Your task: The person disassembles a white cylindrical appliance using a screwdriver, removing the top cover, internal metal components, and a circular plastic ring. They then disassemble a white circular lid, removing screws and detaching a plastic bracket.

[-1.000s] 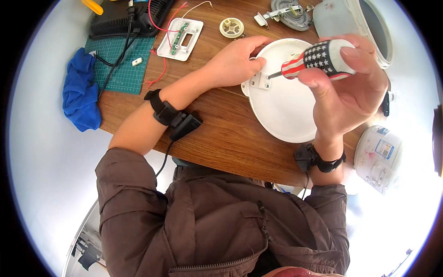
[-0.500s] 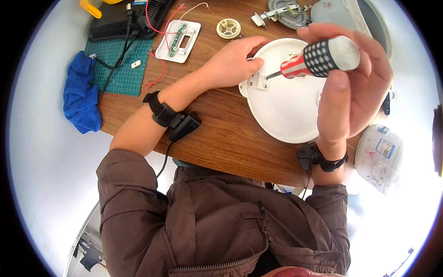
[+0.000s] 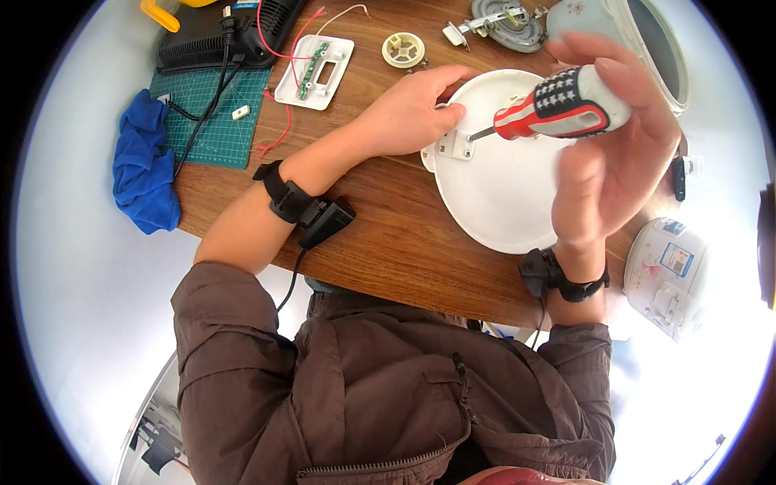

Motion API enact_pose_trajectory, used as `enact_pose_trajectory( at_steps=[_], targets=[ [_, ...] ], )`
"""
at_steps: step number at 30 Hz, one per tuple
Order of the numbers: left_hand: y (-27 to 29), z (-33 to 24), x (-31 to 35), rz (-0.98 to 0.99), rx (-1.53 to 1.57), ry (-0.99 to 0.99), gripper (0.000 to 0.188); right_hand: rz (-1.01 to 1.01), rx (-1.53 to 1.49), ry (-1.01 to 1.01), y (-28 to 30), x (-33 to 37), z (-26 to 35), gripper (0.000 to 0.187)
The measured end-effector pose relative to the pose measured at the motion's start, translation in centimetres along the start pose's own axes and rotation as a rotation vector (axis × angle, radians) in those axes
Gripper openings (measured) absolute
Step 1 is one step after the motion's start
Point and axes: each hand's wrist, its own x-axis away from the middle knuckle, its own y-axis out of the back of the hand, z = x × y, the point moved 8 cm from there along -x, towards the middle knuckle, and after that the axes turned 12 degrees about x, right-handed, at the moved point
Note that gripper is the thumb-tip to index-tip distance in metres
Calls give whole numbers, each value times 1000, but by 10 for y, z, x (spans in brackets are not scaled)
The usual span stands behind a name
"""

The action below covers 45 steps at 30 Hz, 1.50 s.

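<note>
A round white plastic lid lies on the table with its inner side up. My left hand grips its upper left rim, the thumb over the edge and the other fingers partly hidden beyond it. On the lid's left side a small white plate carries screw holes. The tip of a screwdriver with a red, white and black star-patterned handle meets this plate at a slant. My right hand holds the handle end, fingers curled behind it and the thumb lifted off and blurred.
Beyond my left hand lie a white panel with a green circuit board and loose wires, and a cream round part. A coiled grey heating element and a pale pot body stand behind; a blue cloth hangs left, a white appliance right.
The screwdriver handle has turned about its axis, and my right thumb has come away from it. The tip stays at the small plate; my left hand keeps its hold.
</note>
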Motion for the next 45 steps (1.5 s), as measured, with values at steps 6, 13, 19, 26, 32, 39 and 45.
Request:
enact_pose_trajectory(
  at_steps=[6, 13, 19, 26, 32, 39, 45],
  targets=[
    [-1, -3, -1, -26, 13, -9, 44, 45, -96, -56, -3, -5, 2, 47],
    [3, 16, -7, -24, 51, -105, 45, 96, 74, 83, 2, -6, 9, 70],
    [1, 13, -6, 2, 55, -48, 46, -28, -273, -102, -1, -1, -3, 57],
    [0, 12, -5, -18, 106, -78, 45, 77, -11, 81, 0, -7, 7, 57],
    [0, 2, -1, -36, 26, -39, 45, -57, -325, -127, 2, -1, -8, 48],
    [1, 5, -3, -28, 19, -55, 46, 54, 196, -32, 7, 1, -2, 50],
    [0, 5, -2, -6, 23, 7, 47, -16, -119, -58, 5, -8, -8, 49]
  ],
)
